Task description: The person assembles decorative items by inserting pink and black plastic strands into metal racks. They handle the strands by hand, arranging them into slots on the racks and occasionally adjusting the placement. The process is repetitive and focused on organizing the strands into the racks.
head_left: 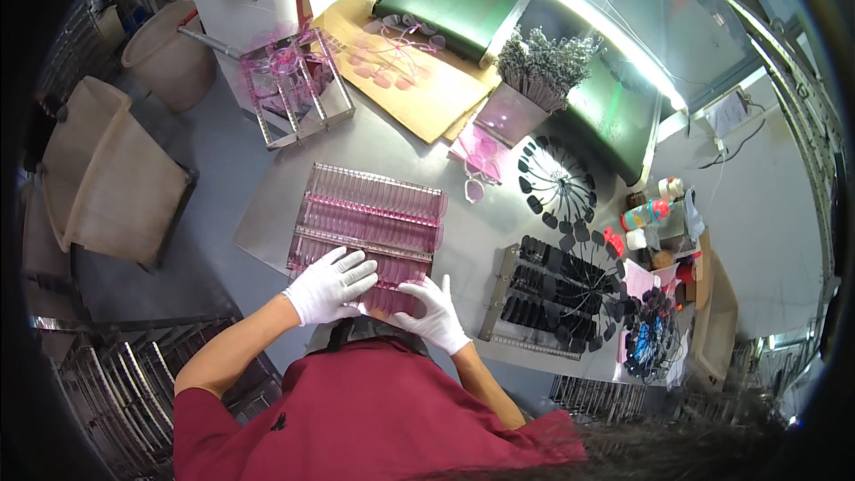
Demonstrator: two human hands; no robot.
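A metal rack (334,238) stands right in front of me, filled with rows of thin, clear pink lens-like pieces (370,191). Over its near left part lies my left hand (331,287) in a white glove, fingers stretched out and resting on the near rows. At the near right corner is my right hand (435,313), also gloved, with thumb and fingers spread apart beside the pink pieces. Neither hand visibly grips anything, though the contact under the fingertips is partly hidden.
A second rack (534,349) with dark pieces stands right, near a fan of black lens-like pieces (557,180). Farther back are a frame with pink pieces (307,129), brown cardboard (427,111), and a green conveyor belt (454,4). Bottles (646,214) stand right; plastic tubs (116,174) left.
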